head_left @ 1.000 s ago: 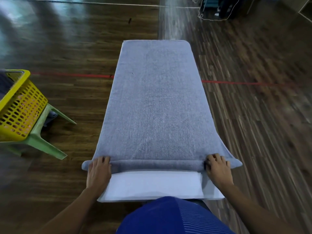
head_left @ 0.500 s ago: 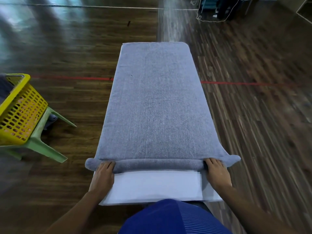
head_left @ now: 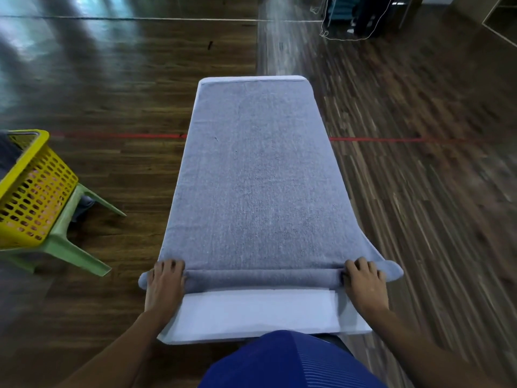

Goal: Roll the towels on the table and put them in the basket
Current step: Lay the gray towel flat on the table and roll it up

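A grey towel (head_left: 260,175) lies spread lengthwise over a narrow white table (head_left: 251,312). Its near end is rolled into a thin tube (head_left: 263,278) across the table's width. My left hand (head_left: 165,284) rests on the roll's left end with its fingers bent over the top. My right hand (head_left: 365,284) lies on the right end the same way. Both towel ends stick out past the table's sides. The yellow perforated basket (head_left: 30,189) sits at the far left, with something dark inside it at the frame edge.
The basket stands on a green plastic stool (head_left: 70,242) on dark wooden flooring. A red floor line (head_left: 377,140) runs behind the table. Dark furniture and a white cord (head_left: 330,32) sit at the far back right.
Both hands have pushed the roll a little farther away from me, so it is slightly thicker and more bare white table shows in front of it.
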Demonstrator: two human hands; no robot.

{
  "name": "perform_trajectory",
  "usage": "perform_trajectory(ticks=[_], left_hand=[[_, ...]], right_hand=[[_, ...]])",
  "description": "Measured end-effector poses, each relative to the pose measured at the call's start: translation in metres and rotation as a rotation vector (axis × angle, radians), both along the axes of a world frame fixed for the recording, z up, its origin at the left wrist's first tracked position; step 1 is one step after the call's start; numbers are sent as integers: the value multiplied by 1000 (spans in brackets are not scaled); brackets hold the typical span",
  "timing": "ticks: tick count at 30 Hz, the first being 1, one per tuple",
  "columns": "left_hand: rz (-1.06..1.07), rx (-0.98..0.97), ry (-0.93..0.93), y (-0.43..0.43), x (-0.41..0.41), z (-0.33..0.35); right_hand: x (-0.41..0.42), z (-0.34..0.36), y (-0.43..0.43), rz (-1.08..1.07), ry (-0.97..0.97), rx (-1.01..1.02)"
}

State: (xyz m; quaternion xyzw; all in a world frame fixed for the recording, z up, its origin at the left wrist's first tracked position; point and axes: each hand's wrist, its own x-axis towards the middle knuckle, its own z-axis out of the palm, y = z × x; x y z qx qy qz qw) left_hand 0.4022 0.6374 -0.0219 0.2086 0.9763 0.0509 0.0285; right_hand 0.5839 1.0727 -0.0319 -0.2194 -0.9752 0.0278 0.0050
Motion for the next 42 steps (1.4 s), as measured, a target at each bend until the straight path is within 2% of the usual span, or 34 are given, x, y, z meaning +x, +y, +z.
perform_trajectory(ticks=[2,7,12,19,21,23,27,30,32,35,38,42], left_hand=[[-8,74,-32,2,2,-2],[3,8,-90,2,13,-12],[30,57,-88,6,4,-3],[40,-147,-180,8,-9,13],[72,-138,-220,10,-10,12],[100,-77,-204,10,-9,10],[55,-90,1,6,-3,-1],[24,16,-23,8,2,-3],[6,40,-17,8,8,-8],[-32,-67,-18,6,16,-11],[-13,-88,-36,4,10,-9],[-42,-105,-53,7,-3,-2]], right_hand=[[0,1,1,43,79,-58],[3,-2,-3,75,-51,-93],[-5,3,3,34,-80,-116],[-15,20,1,12,-303,-27],[-15,18,0,-21,-284,-75],[-14,15,-4,-41,-202,-87],[-11,10,-6,-10,-77,5],[-8,10,-9,71,-27,-38],[-4,8,-12,70,-53,-48],[-2,3,-13,62,-78,-104],[-9,10,-7,45,-114,-170],[-25,26,-2,37,-296,-90]])
